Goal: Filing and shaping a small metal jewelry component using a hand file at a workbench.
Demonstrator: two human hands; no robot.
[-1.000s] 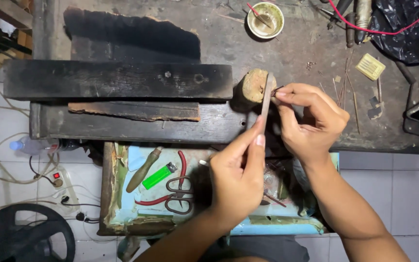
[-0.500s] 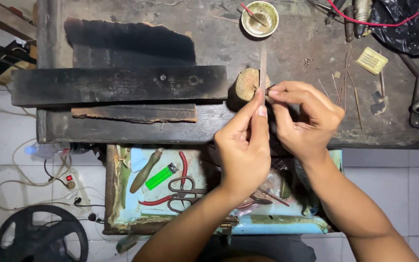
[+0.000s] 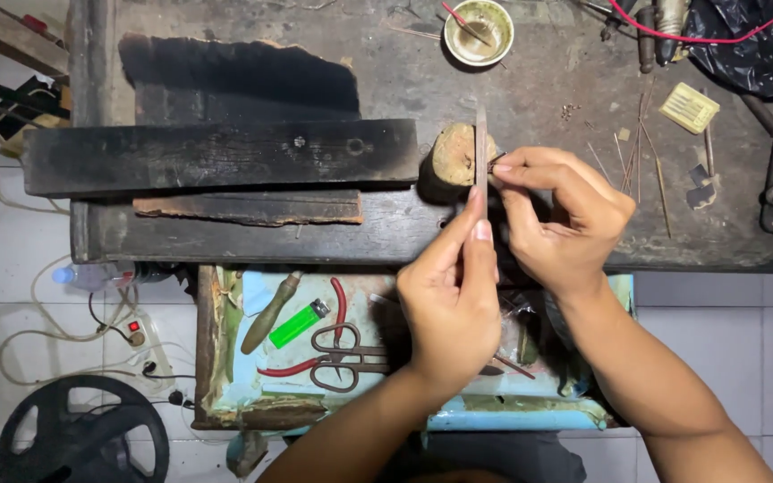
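- At the front edge of the dark workbench [image 3: 530, 80], a thin flat file [image 3: 481, 148] stood nearly upright in view, its blade lying across a round wooden stump [image 3: 454, 154].
- The left hand [image 3: 451, 300] was closed on the lower end of the file, index finger stretched along the blade.
- The right hand [image 3: 564, 219] was closed in a pinch on a very small piece [image 3: 496, 162] held against the file beside the stump; what the piece was could not be told.
- Left of the stump lay a long blackened wooden beam [image 3: 221, 156], with a thinner strip of wood [image 3: 248, 207] just in front of it.
- Behind the stump stood a small round bowl [image 3: 479, 31], pale inside, with a red-handled stick resting in it.
- To the right lay thin metal rods [image 3: 641, 134], a small pale-yellow ribbed rectangular packet [image 3: 689, 107], a red cable [image 3: 673, 22] and a black plastic bag [image 3: 753, 45].
- Below the bench edge, an open light-blue drawer [image 3: 225, 394] held a green lighter [image 3: 298, 324], scissors [image 3: 342, 358], red-handled pliers [image 3: 337, 313] and a wooden-handled tool [image 3: 270, 313].
- The floor [image 3: 11, 268] was of pale tiles; on it lay white cords, a power strip [image 3: 140, 344] with a red switch, and a black round wheel-like object [image 3: 82, 434].
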